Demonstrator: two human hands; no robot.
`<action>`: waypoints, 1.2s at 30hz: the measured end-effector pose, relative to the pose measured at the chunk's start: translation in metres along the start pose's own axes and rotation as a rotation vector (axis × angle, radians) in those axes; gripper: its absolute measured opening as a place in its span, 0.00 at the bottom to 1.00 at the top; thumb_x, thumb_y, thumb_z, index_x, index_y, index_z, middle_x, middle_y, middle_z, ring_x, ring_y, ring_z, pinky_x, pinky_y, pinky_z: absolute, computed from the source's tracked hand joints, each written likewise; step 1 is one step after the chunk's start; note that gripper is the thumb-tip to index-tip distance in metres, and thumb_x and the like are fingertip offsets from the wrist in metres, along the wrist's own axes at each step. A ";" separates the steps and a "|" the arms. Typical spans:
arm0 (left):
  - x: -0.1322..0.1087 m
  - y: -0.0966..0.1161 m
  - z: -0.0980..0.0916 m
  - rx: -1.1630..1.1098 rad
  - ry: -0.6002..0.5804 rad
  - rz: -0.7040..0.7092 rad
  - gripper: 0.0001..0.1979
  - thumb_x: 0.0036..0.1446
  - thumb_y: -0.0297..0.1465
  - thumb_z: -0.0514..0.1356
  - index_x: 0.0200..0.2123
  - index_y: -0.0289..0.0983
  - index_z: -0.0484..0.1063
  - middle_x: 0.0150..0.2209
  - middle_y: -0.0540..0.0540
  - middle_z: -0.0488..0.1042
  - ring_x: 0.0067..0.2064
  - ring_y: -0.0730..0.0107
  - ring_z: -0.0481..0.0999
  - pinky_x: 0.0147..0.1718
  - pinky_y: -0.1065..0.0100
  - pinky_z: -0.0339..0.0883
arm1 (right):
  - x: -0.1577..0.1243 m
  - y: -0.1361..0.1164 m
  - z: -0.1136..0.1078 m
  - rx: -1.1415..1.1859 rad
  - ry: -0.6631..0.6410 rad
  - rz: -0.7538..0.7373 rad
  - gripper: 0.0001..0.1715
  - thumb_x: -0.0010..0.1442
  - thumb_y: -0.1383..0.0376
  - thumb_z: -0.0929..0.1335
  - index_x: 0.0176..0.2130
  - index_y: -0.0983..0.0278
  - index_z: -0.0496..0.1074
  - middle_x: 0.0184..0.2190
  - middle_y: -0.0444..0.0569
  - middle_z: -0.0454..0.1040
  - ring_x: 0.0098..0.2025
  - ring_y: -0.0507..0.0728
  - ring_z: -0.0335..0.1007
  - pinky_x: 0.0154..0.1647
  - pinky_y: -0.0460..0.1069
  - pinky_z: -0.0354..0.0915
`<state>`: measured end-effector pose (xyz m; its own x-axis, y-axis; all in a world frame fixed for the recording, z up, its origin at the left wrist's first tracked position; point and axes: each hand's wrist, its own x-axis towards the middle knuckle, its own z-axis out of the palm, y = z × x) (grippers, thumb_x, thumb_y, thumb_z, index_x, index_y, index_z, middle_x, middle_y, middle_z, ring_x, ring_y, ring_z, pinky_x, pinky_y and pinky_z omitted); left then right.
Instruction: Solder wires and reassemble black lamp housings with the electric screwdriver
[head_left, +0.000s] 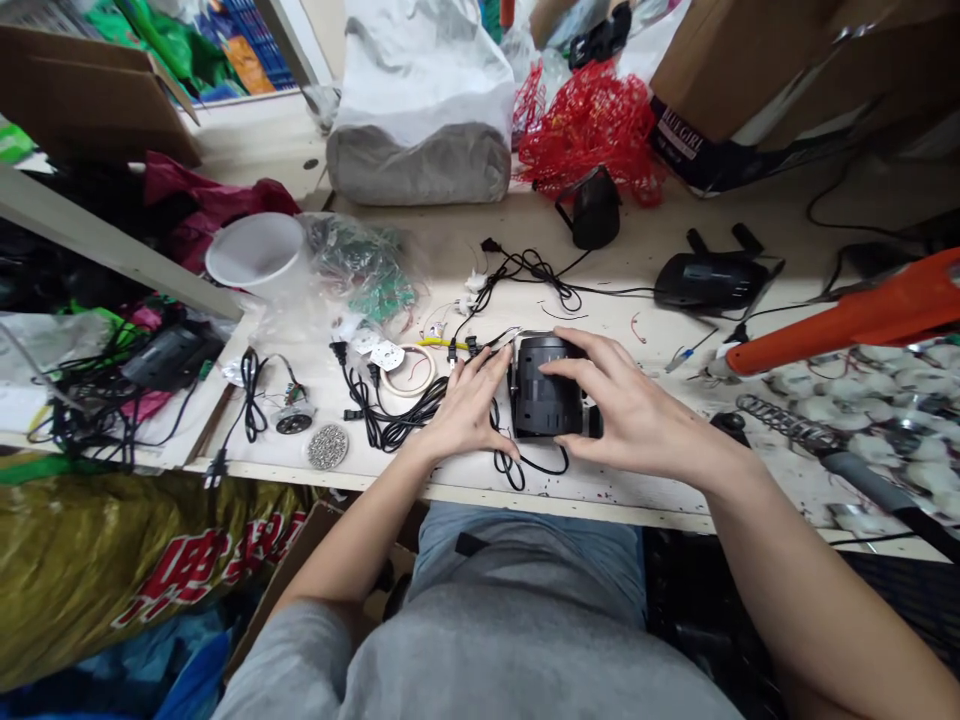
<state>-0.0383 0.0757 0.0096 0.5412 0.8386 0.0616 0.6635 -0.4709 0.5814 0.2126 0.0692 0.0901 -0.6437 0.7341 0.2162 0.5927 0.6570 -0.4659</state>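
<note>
A black ribbed plastic housing [550, 385], cylinder-like, is on the bench in front of me. My right hand [637, 405] grips it from the right, with fingers over its top and the thumb at its near edge. Along its left side, my left hand [472, 405] has its fingers stretched out and the thumb apart. The left fingertips are close to the housing's edge; whether they press on it I cannot tell. Black cord [510, 470] loops out under and beside the housing. Left of my left hand lie bundled black power cords [390, 425] and a cream ring [409, 370].
An orange-handled electric screwdriver [840, 315] and a coil spring [784, 420] reach in from the right, over many white parts [900, 420]. Other black housings [709, 280] stand behind. At left are a screw dish [328, 447], a small motor [294, 415] and a plastic tub [259, 255].
</note>
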 end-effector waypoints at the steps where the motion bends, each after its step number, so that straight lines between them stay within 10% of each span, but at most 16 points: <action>1: 0.001 -0.001 0.000 -0.004 0.007 -0.006 0.79 0.32 0.54 0.76 0.73 0.44 0.24 0.74 0.27 0.44 0.74 0.34 0.43 0.67 0.35 0.40 | 0.001 -0.001 0.000 0.005 -0.022 -0.006 0.37 0.54 0.64 0.72 0.61 0.62 0.61 0.68 0.65 0.54 0.70 0.74 0.53 0.65 0.71 0.62; 36: 0.009 0.008 -0.004 -0.041 -0.036 0.028 0.67 0.43 0.46 0.75 0.74 0.43 0.34 0.68 0.34 0.60 0.67 0.38 0.59 0.65 0.40 0.49 | -0.004 0.020 0.021 0.174 -0.121 0.077 0.36 0.51 0.65 0.73 0.58 0.57 0.62 0.68 0.59 0.56 0.70 0.70 0.55 0.67 0.69 0.61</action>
<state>-0.0299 0.0804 0.0179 0.5782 0.8144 0.0496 0.6266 -0.4822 0.6123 0.2173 0.0758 0.0618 -0.6596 0.7479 0.0745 0.5564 0.5526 -0.6205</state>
